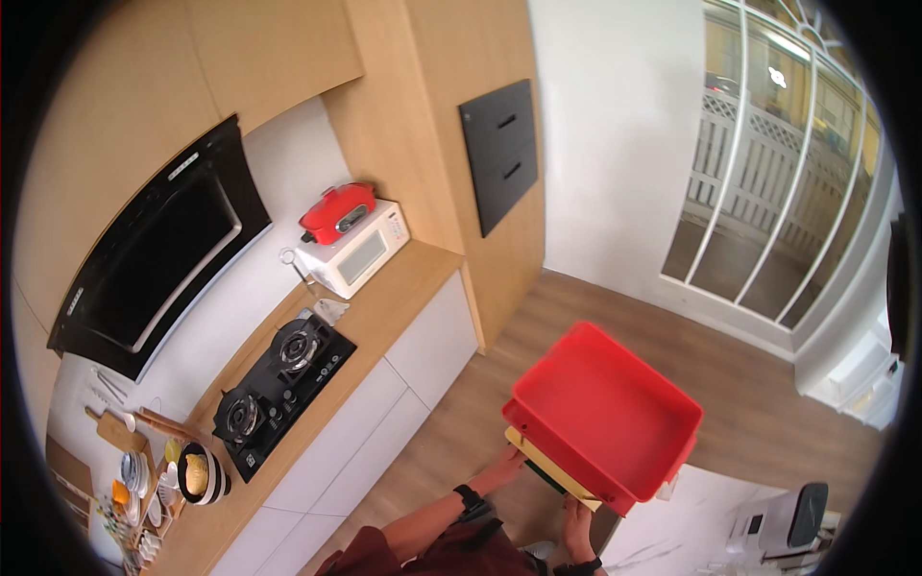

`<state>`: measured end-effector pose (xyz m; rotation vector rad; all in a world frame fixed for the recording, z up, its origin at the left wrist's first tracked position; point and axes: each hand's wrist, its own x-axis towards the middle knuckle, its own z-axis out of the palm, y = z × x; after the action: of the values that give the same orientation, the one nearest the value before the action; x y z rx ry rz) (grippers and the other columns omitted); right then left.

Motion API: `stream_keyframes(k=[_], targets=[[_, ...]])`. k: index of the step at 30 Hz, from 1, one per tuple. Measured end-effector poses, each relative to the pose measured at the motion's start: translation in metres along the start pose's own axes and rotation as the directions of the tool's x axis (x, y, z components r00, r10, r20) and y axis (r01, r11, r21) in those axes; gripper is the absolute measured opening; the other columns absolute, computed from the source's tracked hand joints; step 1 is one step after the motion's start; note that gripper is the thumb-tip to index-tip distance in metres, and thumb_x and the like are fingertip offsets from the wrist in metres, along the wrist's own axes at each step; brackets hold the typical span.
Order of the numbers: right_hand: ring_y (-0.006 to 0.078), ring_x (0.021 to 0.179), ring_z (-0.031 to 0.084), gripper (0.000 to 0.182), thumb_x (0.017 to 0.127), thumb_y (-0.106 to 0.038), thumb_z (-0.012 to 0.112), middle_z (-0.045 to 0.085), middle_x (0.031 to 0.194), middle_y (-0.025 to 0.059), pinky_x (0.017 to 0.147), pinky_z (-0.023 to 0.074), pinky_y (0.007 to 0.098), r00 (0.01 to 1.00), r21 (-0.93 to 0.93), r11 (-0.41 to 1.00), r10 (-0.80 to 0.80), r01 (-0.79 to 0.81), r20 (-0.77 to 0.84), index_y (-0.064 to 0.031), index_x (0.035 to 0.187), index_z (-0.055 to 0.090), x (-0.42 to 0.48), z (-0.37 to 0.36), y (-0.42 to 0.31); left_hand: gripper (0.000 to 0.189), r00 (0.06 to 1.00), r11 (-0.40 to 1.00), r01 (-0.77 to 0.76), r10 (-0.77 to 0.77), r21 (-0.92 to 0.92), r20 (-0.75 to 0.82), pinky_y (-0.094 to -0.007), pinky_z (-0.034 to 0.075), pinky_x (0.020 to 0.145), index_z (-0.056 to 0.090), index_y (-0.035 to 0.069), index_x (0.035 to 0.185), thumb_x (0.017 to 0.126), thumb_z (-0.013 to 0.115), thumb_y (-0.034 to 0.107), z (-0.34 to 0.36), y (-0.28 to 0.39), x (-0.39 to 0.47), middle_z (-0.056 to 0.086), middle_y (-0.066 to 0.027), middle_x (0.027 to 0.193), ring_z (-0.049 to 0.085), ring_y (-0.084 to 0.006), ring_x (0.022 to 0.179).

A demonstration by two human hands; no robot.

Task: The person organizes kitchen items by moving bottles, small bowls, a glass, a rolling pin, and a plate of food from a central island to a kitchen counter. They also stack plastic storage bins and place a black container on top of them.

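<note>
A rectangular red plastic bin (594,407), open at the top with nothing seen inside it, is held out in front of me above the floor. Along its near side runs a flat yellow piece (551,468), and under that shows a dark green strip (545,477). My left hand (508,464) grips the near left corner at the yellow piece. At the near right corner, my right hand (575,520) holds on from below, its fingertips partly hidden. A black band circles each wrist.
A white marble-patterned table (670,529) stands at right, bearing a grey-and-black appliance (763,518). Along the left wooden counter (389,309) are a gas hob (284,392), a microwave (360,248) with a red electric cooker (338,212) on it, and dishes (137,475). White cabinets (346,446) line its front.
</note>
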<state>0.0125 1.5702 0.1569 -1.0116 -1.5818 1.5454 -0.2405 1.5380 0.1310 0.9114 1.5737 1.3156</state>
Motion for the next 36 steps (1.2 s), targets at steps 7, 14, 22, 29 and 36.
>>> stream_keyframes(k=[7,14,22,29,36], targets=[[0.0123,0.080,0.055,0.026,0.112,-0.025,0.046,0.059,0.092,0.0035,0.074,0.0485,0.0301,0.976,0.061,0.998,-0.027,0.014,0.217,-0.0026,0.106,0.058,0.085,0.154,-0.035,0.028,0.962,0.999,0.021,-0.032,-0.042,-0.271,-0.0315,0.049,0.076,0.059,0.002,0.123,0.108,0.049,0.022,-0.166,0.027,0.009,0.059,-0.0013,0.094,0.055,-0.0142,0.082],[0.0113,0.079,0.052,0.027,0.113,-0.025,0.046,0.056,0.089,0.0022,0.071,0.0461,0.0294,0.944,0.040,0.999,-0.016,0.003,0.330,-0.0019,0.104,0.056,0.148,0.279,-0.066,0.027,0.916,0.998,0.044,-0.056,-0.041,-0.398,-0.0289,0.048,0.073,0.061,0.001,0.122,0.108,0.053,0.023,-0.299,0.045,0.032,0.063,-0.0029,0.094,0.055,-0.0132,0.079],[0.0113,0.077,0.041,0.025,0.114,-0.023,0.043,0.044,0.086,-0.0004,0.070,0.0405,0.0293,0.866,0.011,0.984,-0.161,0.177,0.474,-0.0027,0.101,0.051,0.249,0.366,-0.097,0.023,0.886,0.992,-0.081,0.029,-0.095,-0.463,-0.0303,0.048,0.074,0.062,0.003,0.109,0.110,0.049,0.021,-0.407,0.052,0.107,0.061,-0.0020,0.089,0.055,-0.0129,0.080],[0.0375,0.109,0.060,0.034,0.111,-0.020,0.047,0.064,0.119,0.0234,0.100,0.0464,0.0394,0.791,0.058,0.972,-0.220,0.228,0.570,0.0026,0.136,0.052,0.364,0.437,-0.119,0.022,0.801,0.982,-0.161,0.075,-0.093,-0.595,-0.0300,0.047,0.072,0.060,0.006,0.109,0.109,0.051,0.025,-0.493,0.073,0.200,0.058,-0.0013,0.082,0.053,-0.0118,0.075],[0.0388,0.118,0.060,0.042,0.110,-0.018,0.048,0.063,0.130,0.0265,0.103,0.0458,0.0402,0.742,0.126,0.891,-0.435,0.436,0.511,0.0004,0.149,0.045,0.477,0.508,-0.109,0.021,0.734,0.955,-0.228,0.042,-0.188,-0.678,-0.0294,0.048,0.073,0.059,0.007,0.108,0.109,0.051,0.026,-0.553,0.088,0.277,0.057,0.0005,0.088,0.051,-0.0102,0.077]])
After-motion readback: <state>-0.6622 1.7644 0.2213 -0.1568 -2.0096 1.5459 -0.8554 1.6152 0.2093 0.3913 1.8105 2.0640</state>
